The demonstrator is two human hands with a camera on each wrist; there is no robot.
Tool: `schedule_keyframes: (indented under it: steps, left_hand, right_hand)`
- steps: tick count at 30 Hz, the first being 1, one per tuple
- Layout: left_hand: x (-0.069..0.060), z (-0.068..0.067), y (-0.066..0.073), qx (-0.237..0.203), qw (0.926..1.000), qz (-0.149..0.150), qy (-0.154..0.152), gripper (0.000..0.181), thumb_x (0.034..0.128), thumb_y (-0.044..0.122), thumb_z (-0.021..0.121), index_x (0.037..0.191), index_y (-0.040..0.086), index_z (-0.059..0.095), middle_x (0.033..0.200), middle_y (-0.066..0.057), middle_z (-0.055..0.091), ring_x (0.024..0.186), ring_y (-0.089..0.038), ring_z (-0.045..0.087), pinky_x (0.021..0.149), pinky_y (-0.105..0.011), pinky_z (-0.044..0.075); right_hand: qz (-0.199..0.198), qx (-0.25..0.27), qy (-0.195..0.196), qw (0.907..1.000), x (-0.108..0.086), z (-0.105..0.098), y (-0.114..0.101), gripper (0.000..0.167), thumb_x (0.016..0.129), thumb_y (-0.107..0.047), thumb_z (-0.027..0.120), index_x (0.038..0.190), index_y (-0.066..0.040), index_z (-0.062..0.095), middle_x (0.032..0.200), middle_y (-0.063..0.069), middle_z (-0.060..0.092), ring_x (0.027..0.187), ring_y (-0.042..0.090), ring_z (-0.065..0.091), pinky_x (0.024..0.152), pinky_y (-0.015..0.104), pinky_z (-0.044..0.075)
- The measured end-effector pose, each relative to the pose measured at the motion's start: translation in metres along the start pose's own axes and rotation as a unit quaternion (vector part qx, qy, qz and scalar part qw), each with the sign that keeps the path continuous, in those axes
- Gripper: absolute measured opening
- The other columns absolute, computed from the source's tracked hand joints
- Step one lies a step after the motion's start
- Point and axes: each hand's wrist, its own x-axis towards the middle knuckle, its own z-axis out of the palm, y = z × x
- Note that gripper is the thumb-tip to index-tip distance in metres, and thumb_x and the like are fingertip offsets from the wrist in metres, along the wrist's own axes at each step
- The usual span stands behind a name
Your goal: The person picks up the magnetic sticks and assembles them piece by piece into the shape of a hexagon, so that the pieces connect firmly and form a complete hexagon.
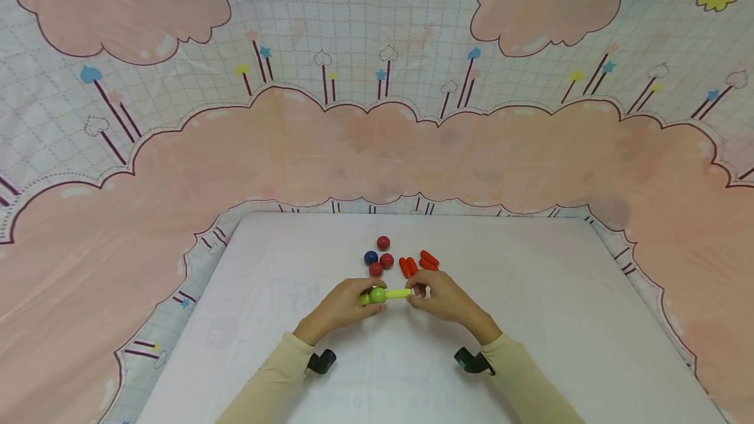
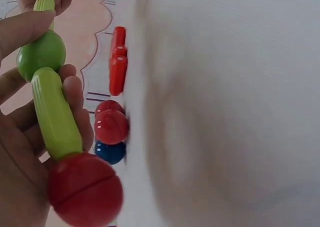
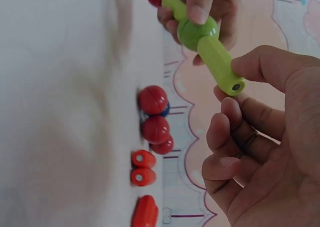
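Chain point(image 2: 56, 114) of toy pieces, held in the air just over the tabletop point(image 1: 530, 313) between two hands and lying nearly level from side to side in the head view. It counts four pieces: two yellow-green rods, one green ball point(image 1: 377, 295) between them, and one red ball point(image 2: 85, 189) at the end on the left-hand side.

The left hand point(image 1: 346, 300) reaches in from the left, its fingers curled round the chain, the thumb laid over the green ball and the other fingers behind the nearer rod. The right hand point(image 1: 443, 296) comes from the other side; its thumb and forefinger pinch the free rod near its tip, while the remaining fingers are loosely bent. That rod's end shows a small grey dot. Both wrists angle inward.

Just beyond the hands, on the tabletop, sit four loose balls: three red balls point(image 1: 386, 261) and one blue ball point(image 1: 370, 258), grouped closely. To their right lie four red rods point(image 1: 404, 268), in two pairs. Both forearms wear pale sleeves point(image 1: 268, 371). Behind the tabletop spreads a cloth point(image 1: 377, 156) printed with pink clouds.
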Motion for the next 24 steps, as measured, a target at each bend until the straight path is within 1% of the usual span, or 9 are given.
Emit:
schedule_keyframes:
  steps: [3,7,9,13,16,18,21,24]
  left_hand:
    - [-0.002,0.005,-0.003,0.003,0.9999,-0.007,-0.013,0.028,0.0884,0.032,0.072,0.113,0.019,0.066,0.087,0.009,0.061,0.075,-0.007,0.049,0.069,-0.022,0.042]
    - [-0.005,0.011,-0.006,-0.001,0.9998,-0.013,-0.017,0.022,0.0891,0.028,0.072,0.109,0.019,0.067,0.087,0.01,0.061,0.074,-0.005,0.048,0.069,-0.021,0.042]
    - [-0.005,0.014,-0.006,-0.003,0.9998,-0.013,-0.013,0.02,0.0897,0.027,0.071,0.108,0.019,0.068,0.088,0.01,0.062,0.075,-0.006,0.049,0.07,-0.022,0.042]
    - [-0.005,0.019,-0.005,-0.001,1.0,-0.002,-0.001,0.018,0.0912,0.025,0.07,0.108,0.019,0.068,0.094,0.009,0.065,0.079,-0.005,0.051,0.075,-0.024,0.044]
    - [-0.005,0.021,-0.003,-0.007,1.0,0.005,0.001,0.018,0.0921,0.023,0.069,0.109,0.017,0.068,0.098,0.008,0.067,0.082,-0.005,0.052,0.078,-0.024,0.046]
    - [-0.006,0.022,-0.002,-0.012,0.9999,0.005,-0.003,0.018,0.0923,0.023,0.069,0.11,0.017,0.068,0.098,0.008,0.067,0.082,-0.004,0.052,0.078,-0.023,0.046]
    - [-0.008,0.022,-0.001,-0.016,0.9998,0.007,-0.007,0.019,0.0918,0.022,0.069,0.11,0.016,0.068,0.098,0.008,0.067,0.082,-0.004,0.053,0.078,-0.024,0.047]
    - [-0.01,0.022,-0.002,-0.012,0.9999,0.009,-0.008,0.02,0.092,0.024,0.069,0.112,0.018,0.068,0.099,0.01,0.067,0.083,-0.002,0.054,0.08,-0.024,0.048]
  right_hand:
    - [-0.011,-0.005,-0.006,0.9999,0.001,0.009,0.003,0.009,0.086,-0.016,0.069,0.096,-0.014,0.069,0.078,-0.009,0.056,0.075,0.007,0.051,0.067,0.019,0.046]
    - [-0.031,-0.001,-0.004,0.9995,0.001,0.018,0.005,0.009,0.086,-0.013,0.069,0.095,-0.012,0.07,0.078,-0.008,0.057,0.074,0.005,0.05,0.067,0.018,0.046]
    - [-0.042,0.005,-0.003,0.9991,0.001,0.021,0.005,0.009,0.086,-0.012,0.069,0.095,-0.011,0.07,0.078,-0.007,0.058,0.074,0.004,0.05,0.067,0.018,0.045]
    - [-0.051,0.01,-0.002,0.9986,0.003,0.027,0.005,0.011,0.088,-0.013,0.069,0.098,-0.01,0.071,0.079,-0.007,0.059,0.074,0.003,0.05,0.066,0.018,0.045]
    - [-0.049,0.015,0.004,0.9987,0.004,0.029,0.005,0.01,0.09,-0.015,0.069,0.099,-0.01,0.072,0.078,-0.007,0.059,0.074,0.004,0.051,0.064,0.018,0.045]
    - [-0.037,0.022,0.011,0.999,0.005,0.028,0.004,0.012,0.091,-0.018,0.069,0.101,-0.011,0.071,0.079,-0.007,0.06,0.075,0.004,0.052,0.065,0.018,0.046]
    - [-0.022,0.032,0.034,0.9987,0.007,0.024,0.004,0.018,0.092,-0.02,0.069,0.106,-0.009,0.07,0.083,-0.006,0.062,0.078,0.007,0.055,0.066,0.02,0.048]
    - [-0.009,0.027,0.068,0.9973,0.012,0.019,0.004,0.025,0.091,-0.02,0.07,0.112,-0.006,0.068,0.089,-0.004,0.064,0.082,0.012,0.058,0.069,0.022,0.05]
